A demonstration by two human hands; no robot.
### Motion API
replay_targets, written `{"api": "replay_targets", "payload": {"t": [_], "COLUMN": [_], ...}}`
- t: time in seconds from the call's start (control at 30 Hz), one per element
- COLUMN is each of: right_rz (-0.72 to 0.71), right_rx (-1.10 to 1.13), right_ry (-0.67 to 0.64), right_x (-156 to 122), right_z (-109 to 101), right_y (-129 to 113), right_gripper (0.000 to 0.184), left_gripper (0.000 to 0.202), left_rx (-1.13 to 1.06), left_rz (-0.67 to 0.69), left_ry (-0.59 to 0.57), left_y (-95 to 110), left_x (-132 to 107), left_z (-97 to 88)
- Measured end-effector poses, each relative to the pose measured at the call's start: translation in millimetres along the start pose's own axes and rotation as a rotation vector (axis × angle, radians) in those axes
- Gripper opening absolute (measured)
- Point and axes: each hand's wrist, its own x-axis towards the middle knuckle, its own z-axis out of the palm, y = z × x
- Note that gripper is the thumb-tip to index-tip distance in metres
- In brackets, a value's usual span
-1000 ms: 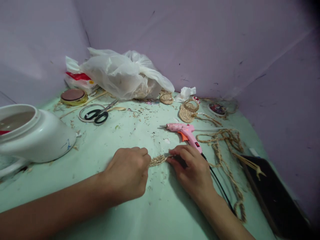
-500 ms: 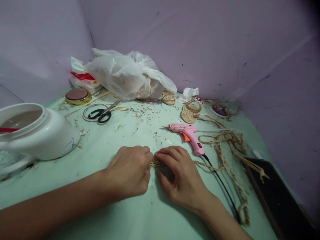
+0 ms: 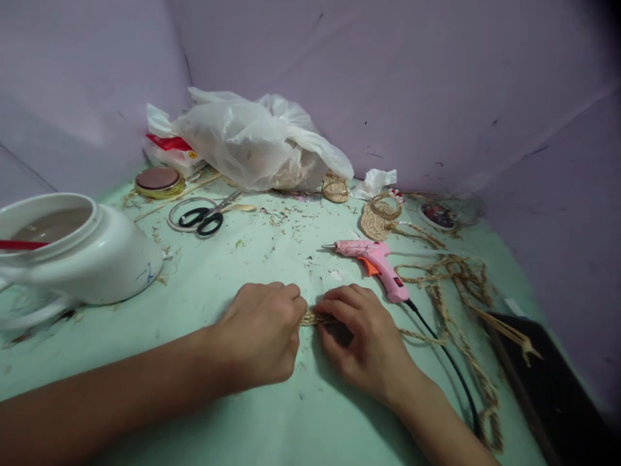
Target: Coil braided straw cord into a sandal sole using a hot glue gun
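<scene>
Between my hands is a small piece of coiled, braided straw rope [image 3: 310, 318], mostly covered by the fingers. My left hand [image 3: 266, 330] is closed in a fist over its left end. At its right end, my right hand [image 3: 361, 340] pinches it between thumb and fingertips. A tail of braided rope [image 3: 417, 335] runs out from under my right hand toward a loose pile of rope [image 3: 466, 278]. Just beyond the right hand lies a pink glue gun [image 3: 376, 259] with an orange trigger, its nozzle pointing left.
A white pot [image 3: 116, 259] stands at left. Behind it are black-handled scissors [image 3: 208, 223], a round tin [image 3: 159, 181] and a white plastic bag [image 3: 252, 142]. Woven straw pieces [image 3: 376, 220] lie at the back. A dark tray-like object [image 3: 548, 382] and the glue gun's cord [image 3: 451, 362] are at right.
The whole view has shifted slightly, so everything appears further right. My right thumb has come up closer to the fingertips at the rope piece. My left hand stays closed on it.
</scene>
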Motion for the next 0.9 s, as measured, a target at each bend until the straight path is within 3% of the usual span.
{"api": "replay_targets", "payload": {"t": [0.27,0.47,0.9], "right_rz": [-0.008,-0.010,-0.009], "right_rx": [-0.065,-0.039,-0.050], "right_ry": [-0.036,0.004,0.068], "right_x": [5,7,5], "right_z": [5,14,20], "right_y": [-15,-16,-21], "right_gripper": [0.024,0.020,0.015], "left_gripper": [0.015,0.014,0.012], "left_rx": [-0.002,-0.051,-0.017], "left_rz": [-0.019,-0.097,-0.108], "left_ry": [0.025,-0.062,0.043], "left_y": [1,-10,-4], "left_x": [-1,-5,-4], "left_z": [-0.9,-12.6,-1.0]}}
